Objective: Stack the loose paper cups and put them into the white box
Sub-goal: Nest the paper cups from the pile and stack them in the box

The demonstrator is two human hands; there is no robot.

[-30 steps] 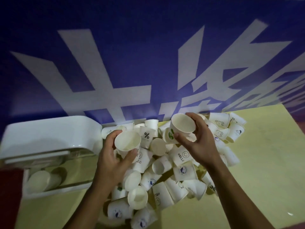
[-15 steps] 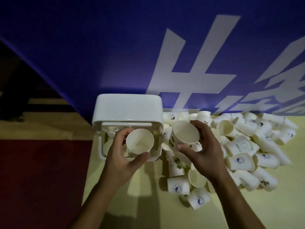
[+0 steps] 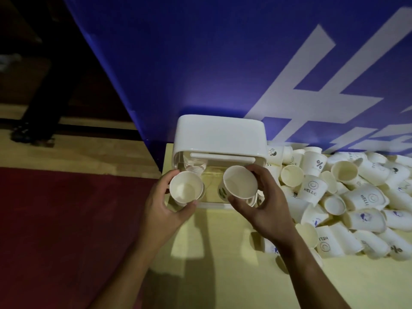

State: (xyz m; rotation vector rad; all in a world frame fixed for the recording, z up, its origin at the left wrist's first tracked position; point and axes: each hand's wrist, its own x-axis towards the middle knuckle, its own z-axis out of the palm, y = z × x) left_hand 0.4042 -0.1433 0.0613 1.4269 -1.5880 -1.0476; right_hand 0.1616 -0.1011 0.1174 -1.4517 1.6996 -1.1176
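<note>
My left hand [image 3: 165, 208] grips a white paper cup [image 3: 186, 189], mouth up, over the left side of the white box [image 3: 220, 136]. My right hand [image 3: 265, 204] grips a second cup or short stack [image 3: 239, 182], tilted toward me, over the box's right side. The box has its lid raised at the back, and a cup stack [image 3: 194, 167] lies inside at the far left. A big pile of loose paper cups [image 3: 347, 197] with small printed marks lies on the table to the right of the box.
The pale yellow table [image 3: 223, 264] ends just left of the box, with a red carpet [image 3: 66, 230] and wooden floor below. A blue banner [image 3: 223, 63] with white characters stands right behind the box and pile.
Both hands have carried their cups leftward from over the pile to over the open box. The view has swung left, so the pile now sits to the right.
</note>
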